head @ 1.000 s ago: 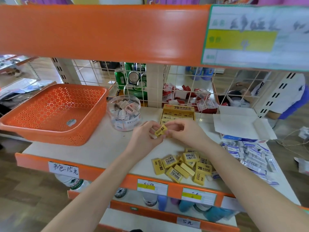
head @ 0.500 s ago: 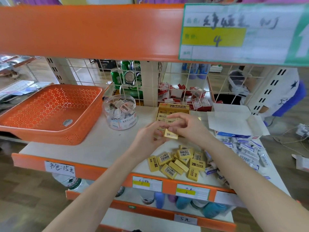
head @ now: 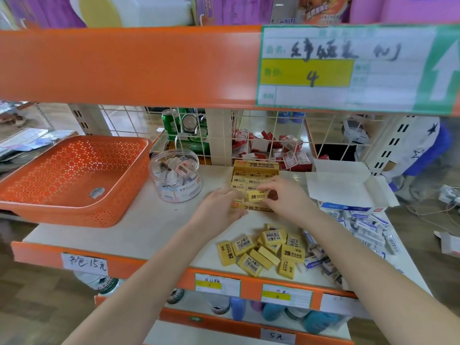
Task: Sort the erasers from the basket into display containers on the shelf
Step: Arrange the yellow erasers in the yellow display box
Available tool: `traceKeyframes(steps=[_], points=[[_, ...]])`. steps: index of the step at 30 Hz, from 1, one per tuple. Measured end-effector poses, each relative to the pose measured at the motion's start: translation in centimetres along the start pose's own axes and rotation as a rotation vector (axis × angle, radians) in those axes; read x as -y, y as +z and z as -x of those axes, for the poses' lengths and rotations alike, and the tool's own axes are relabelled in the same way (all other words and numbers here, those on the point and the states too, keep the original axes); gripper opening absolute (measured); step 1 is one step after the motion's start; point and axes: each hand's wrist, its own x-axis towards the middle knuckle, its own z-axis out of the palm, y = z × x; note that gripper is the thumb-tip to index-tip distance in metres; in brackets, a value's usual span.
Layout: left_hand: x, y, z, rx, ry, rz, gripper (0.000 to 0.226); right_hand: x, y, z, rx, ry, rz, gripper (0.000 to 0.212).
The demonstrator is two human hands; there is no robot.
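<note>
A yellow display box (head: 255,170) of 2B erasers stands at the back middle of the shelf. My right hand (head: 286,200) pinches a yellow eraser (head: 257,196) over the box's front row. My left hand (head: 219,207) rests with relaxed fingers against the box's front left corner. A pile of loose yellow erasers (head: 263,250) lies near the shelf's front edge. The orange basket (head: 74,180) on the left holds one small item. A clear round tub (head: 175,179) of small erasers stands beside the basket.
An open white-and-blue box (head: 348,192) sits at the right with several blue-white erasers (head: 366,227) spilled in front of it. A wire grid (head: 273,135) backs the shelf. The orange upper shelf edge (head: 124,66) hangs overhead. A person in white and blue is behind the grid at right.
Both hands moved forward from mid-shelf to the yellow display box, carrying the yellow eraser. The left hand let go of the eraser and now rests at the box's corner.
</note>
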Motion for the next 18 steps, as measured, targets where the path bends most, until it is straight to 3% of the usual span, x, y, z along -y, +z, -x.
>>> traceKeyframes(steps=[8, 18], points=[[0.8, 0.6, 0.1, -0.036, 0.095, -0.088, 0.038, -0.1, 0.1, -1.0, 0.077, 0.052, 0.022, 0.02], [1.5, 1.2, 0.2, -0.034, 0.076, 0.055, 0.034, -1.0, 1.0, -0.7, -0.036, 0.062, -0.191, 0.011]])
